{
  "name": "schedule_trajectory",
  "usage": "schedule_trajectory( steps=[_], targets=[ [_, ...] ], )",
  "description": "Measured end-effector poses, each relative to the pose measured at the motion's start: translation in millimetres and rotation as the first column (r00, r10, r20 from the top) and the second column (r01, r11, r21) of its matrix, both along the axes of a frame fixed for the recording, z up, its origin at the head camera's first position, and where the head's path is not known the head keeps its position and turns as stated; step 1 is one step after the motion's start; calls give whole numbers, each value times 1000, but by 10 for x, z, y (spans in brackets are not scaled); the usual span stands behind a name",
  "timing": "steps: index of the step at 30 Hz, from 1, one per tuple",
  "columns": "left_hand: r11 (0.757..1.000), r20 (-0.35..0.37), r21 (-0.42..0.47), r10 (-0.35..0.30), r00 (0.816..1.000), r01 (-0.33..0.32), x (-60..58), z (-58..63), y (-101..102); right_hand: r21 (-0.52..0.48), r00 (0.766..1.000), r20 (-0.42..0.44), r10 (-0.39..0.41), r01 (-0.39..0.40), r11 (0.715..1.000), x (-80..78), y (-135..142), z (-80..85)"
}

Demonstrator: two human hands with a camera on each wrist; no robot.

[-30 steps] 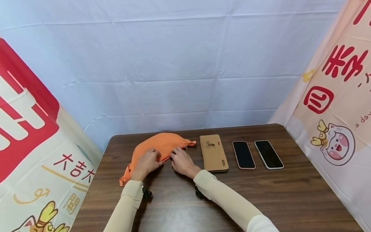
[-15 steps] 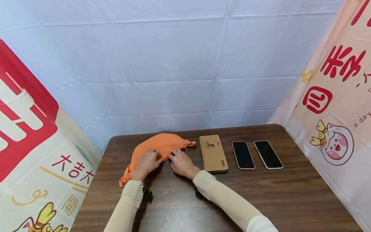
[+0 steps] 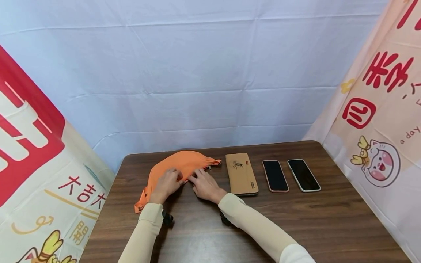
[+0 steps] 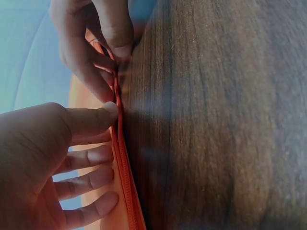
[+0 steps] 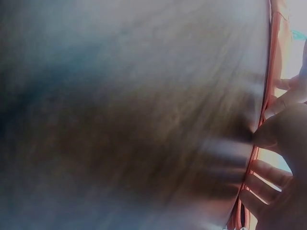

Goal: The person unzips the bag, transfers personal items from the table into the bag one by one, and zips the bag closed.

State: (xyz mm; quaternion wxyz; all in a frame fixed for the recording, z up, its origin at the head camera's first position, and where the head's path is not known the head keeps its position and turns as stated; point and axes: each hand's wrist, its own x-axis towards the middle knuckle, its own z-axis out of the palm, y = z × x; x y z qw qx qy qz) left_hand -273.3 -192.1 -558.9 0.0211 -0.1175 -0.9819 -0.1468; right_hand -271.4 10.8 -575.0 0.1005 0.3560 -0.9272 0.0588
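An orange waist bag (image 3: 179, 163) lies curved at the table's back left, its zipper edge facing the person. My left hand (image 3: 168, 184) pinches that edge between thumb and index finger. In the left wrist view, the other left fingers spread along the red zipper (image 4: 125, 182). Close beside it, my right hand (image 3: 206, 185) grips the same edge, thumb on the near side. The right wrist view has the right hand (image 5: 283, 158) at its right border, with zipper tape running under the fingers. Whether a zipper pull sits between the fingertips is hidden.
Right of the bag lies a tan wallet (image 3: 241, 173) with a horse print. Farther right are a pink-edged phone (image 3: 275, 176) and a white-edged phone (image 3: 304, 175), both with dark screens. The brown wooden table (image 3: 204, 237) has a white cloth (image 3: 197, 73) behind it.
The right hand has slid slightly left along the bag's zipper edge, nearer the left hand. The left hand stays almost in place; the wallet and phones have not moved.
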Motion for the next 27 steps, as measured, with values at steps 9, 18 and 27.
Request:
schedule_trajectory(
  steps=[9, 18, 27],
  targets=[
    [1000, -12, -17, -8, 1000, 8, -8, 22, 21, -14, 1000, 24, -8, 8, 1000, 10, -2, 18],
    [999, -33, -3, -37, 999, 37, 0, 76, 41, -44, 999, 42, 19, -17, 999, 25, -6, 35],
    [999, -50, 2, -44, 998, 45, 5, 101, 54, -65, 997, 59, 49, -45, 997, 9, 0, 15]
  ],
)
